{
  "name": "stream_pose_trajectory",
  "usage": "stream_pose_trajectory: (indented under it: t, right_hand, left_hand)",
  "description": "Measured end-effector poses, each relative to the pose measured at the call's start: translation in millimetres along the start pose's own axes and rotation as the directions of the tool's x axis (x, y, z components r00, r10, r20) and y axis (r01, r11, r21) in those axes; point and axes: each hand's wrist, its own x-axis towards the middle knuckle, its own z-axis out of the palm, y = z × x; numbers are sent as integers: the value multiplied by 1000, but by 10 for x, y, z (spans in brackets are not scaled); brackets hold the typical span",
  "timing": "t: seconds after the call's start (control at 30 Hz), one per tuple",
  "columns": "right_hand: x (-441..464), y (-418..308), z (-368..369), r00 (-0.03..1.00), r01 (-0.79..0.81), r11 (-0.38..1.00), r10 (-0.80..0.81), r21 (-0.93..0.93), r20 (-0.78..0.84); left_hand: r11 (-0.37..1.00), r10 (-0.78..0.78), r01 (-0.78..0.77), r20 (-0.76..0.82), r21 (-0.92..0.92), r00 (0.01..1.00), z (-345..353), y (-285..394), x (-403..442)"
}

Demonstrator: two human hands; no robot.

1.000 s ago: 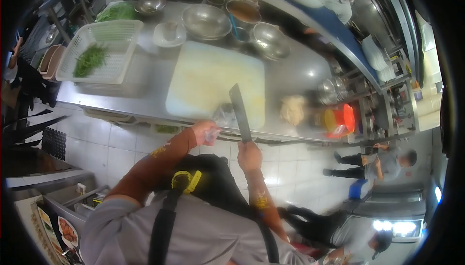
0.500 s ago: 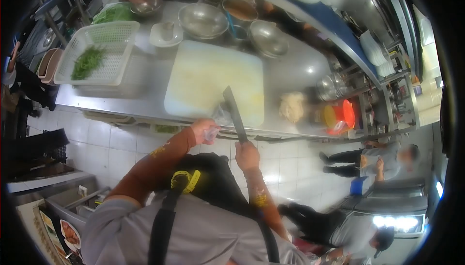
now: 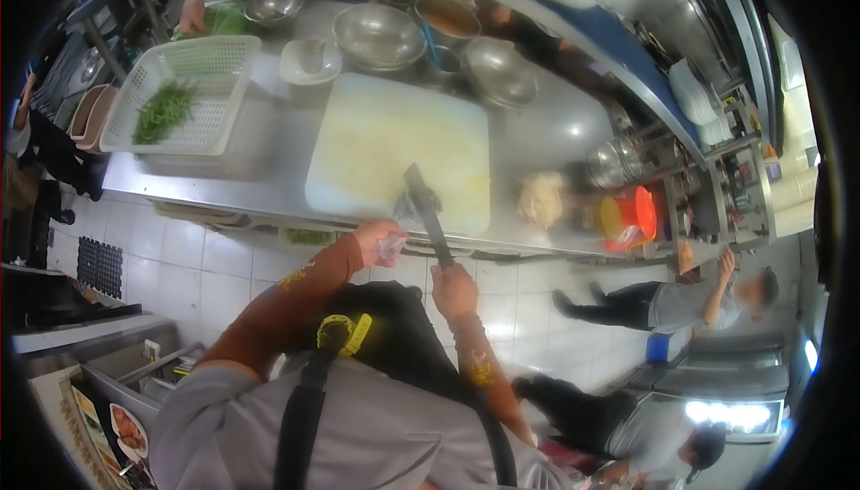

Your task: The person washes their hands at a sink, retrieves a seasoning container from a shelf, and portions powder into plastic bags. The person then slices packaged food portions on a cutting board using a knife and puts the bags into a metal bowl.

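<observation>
My left hand (image 3: 378,242) is closed on the gathered end of a clear plastic bag (image 3: 408,219) at the front edge of the table. Part of that bag rests on the white cutting board (image 3: 367,136); its contents are hard to make out. In my right hand (image 3: 455,291) I grip the handle of a long dark-bladed knife (image 3: 429,217). Its blade points away from me, reaching over the board's front part, and overlaps the bag in view. Whether blade and bag touch, I cannot tell.
Left of the board stands a white basket (image 3: 224,123) with cut greens (image 3: 166,112). Metal bowls (image 3: 380,35) and a small white dish (image 3: 310,62) line the back. To the right lie a pale lump (image 3: 541,200) and a red container (image 3: 638,214). Other people (image 3: 690,304) stand nearby.
The knife blade has shifted slightly left over the bag, while my left hand has stayed put. Across the table, another person's hand has moved from the metal bowl to the greens.
</observation>
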Motion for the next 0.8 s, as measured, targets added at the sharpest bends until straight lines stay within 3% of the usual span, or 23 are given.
stream_pose_trajectory:
  t: [0.37, 0.47, 0.57, 0.8]
  right_hand:
    - [-25, -11, 47, 996, 14, 1000, -12, -23, 93]
    - [-50, -154, -66, 999, 1, 1000, -2, 22, 38]
    - [-50, -53, 27, 994, 18, 1000, -17, -14, 111]
    - [-64, -107, -1, 997, 46, 999, -46, 8, 59]
  left_hand:
    - [1000, -12, 13, -25, 22, 1000, 35, 57, -20]
    - [1000, -3, 3, 6, 10, 1000, -3, 28, -24]
    - [1000, -8, 8, -1, 1, 1000, 2, 1, -7]
    - [1000, -4, 4, -22, -4, 1000, 27, 21, -42]
